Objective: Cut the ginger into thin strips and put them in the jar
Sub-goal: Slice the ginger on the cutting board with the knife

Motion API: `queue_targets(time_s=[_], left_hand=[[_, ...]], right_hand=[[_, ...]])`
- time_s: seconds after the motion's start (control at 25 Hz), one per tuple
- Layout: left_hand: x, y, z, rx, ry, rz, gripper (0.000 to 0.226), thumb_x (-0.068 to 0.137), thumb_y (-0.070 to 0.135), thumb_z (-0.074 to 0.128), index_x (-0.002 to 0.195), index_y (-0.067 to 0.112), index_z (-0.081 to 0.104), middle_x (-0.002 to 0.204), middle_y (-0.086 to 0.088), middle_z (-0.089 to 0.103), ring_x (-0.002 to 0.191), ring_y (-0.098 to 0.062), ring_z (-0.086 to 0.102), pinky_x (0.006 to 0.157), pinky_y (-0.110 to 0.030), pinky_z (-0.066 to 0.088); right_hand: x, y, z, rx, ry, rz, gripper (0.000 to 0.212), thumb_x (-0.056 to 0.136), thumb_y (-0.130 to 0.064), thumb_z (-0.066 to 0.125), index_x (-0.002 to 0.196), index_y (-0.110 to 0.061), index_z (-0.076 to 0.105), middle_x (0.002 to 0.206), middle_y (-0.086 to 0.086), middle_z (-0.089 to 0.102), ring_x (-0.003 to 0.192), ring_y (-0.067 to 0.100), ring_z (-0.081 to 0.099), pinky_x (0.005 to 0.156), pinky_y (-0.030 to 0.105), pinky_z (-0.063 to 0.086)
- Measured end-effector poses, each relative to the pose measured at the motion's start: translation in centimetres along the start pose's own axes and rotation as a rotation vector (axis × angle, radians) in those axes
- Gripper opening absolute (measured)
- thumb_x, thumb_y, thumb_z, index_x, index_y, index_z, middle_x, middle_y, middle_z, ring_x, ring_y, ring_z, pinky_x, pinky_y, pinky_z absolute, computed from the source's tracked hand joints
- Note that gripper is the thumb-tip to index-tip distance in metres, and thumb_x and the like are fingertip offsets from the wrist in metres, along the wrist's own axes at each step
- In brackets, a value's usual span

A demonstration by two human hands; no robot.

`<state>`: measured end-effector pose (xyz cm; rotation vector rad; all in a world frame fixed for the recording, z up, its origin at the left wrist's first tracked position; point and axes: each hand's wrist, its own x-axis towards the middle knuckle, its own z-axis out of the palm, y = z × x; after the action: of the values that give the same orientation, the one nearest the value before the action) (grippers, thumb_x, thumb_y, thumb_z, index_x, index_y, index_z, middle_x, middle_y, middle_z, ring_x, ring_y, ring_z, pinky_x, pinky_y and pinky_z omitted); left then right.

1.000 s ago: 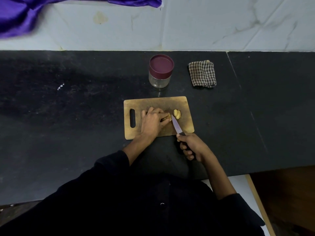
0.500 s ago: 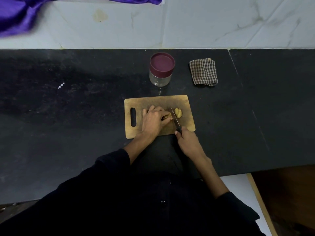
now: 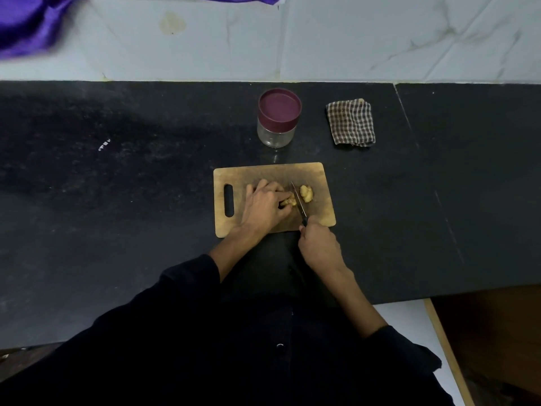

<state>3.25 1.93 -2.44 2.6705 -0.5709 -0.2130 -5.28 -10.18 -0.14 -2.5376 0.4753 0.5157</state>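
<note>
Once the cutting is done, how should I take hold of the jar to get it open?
Grip the maroon lid from above: it faces up, is round and wider than the glass body. Steady the clear glass jar below it from the side. It stands upright behind the cutting board, with free space all round; the checked cloth lies well apart.

knife — now down through ginger

Dim, flat light; the pale wall at the top is the brightest area, while the black counter and the dark sleeves swallow detail. The wide lens bows the counter's far edge. The purple cloth at top left is blurred.
</note>
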Motion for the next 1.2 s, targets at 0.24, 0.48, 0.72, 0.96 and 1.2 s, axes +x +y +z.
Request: queue_targets(time_s=[0.24, 0.48, 0.72, 0.96, 1.2], left_hand=[[0.3, 0.0, 0.0, -0.013, -0.019, -0.008, 0.035, 0.091, 0.034, 0.058, 0.125, 0.026, 0.062, 0.121, 0.003, 0.059, 0.113, -0.018, 0.043, 0.096, -0.038, 0.029], [0.2, 0.2, -0.1, -0.012, -0.032, -0.015, 0.033, 0.092, 0.033, 0.056, 0.123, 0.026, 0.063, 0.121, 0.002, 0.059, 0.113, -0.018, 0.042, 0.098, -0.04, 0.031], [0.0, 0.5, -0.3, 0.006, -0.031, -0.037, 0.031, 0.09, 0.035, 0.057, 0.119, 0.027, 0.066, 0.123, 0.003, 0.06, 0.115, -0.018, 0.041, 0.098, -0.039, 0.029], [0.0, 0.7, -0.8, 0.018, -0.059, -0.044, 0.034, 0.091, 0.035, 0.055, 0.122, 0.027, 0.064, 0.126, 0.003, 0.059, 0.117, -0.018, 0.041, 0.096, -0.04, 0.028], [0.2, 0.7, -0.6, 0.023, -0.063, -0.044, 0.033, 0.091, 0.033, 0.056, 0.122, 0.025, 0.065, 0.125, 0.003, 0.059, 0.116, -0.019, 0.042, 0.096, -0.04, 0.029]], right_hand=[[0.7, -0.8, -0.5, 0.0, -0.004, 0.018, 0.016, 0.103, -0.024, 0.042, 0.112, -0.012, 0.048, 0.101, 0.01, 0.062, 0.091, 0.026, 0.062, 0.077, 0.045, 0.051], [1.9, -2.3, -0.8, -0.041, 0.024, 0.003, 0.021, 0.1, -0.018, 0.048, 0.118, -0.008, 0.049, 0.101, 0.01, 0.066, 0.09, 0.024, 0.065, 0.077, 0.04, 0.056], [1.3, -2.7, 0.4, -0.104, 0.08, 0.023, 0.016, 0.104, -0.018, 0.04, 0.116, -0.009, 0.043, 0.102, 0.012, 0.066, 0.093, 0.029, 0.067, 0.07, 0.039, 0.049], [0.3, -1.9, 1.0, -0.146, 0.091, 0.021, 0.013, 0.104, -0.017, 0.038, 0.113, -0.009, 0.042, 0.106, 0.015, 0.067, 0.096, 0.032, 0.067, 0.068, 0.039, 0.044], [0.6, -2.3, 0.4, -0.131, 0.076, 0.045, 0.014, 0.102, -0.016, 0.04, 0.115, -0.008, 0.044, 0.108, 0.014, 0.066, 0.099, 0.033, 0.066, 0.072, 0.04, 0.045]])
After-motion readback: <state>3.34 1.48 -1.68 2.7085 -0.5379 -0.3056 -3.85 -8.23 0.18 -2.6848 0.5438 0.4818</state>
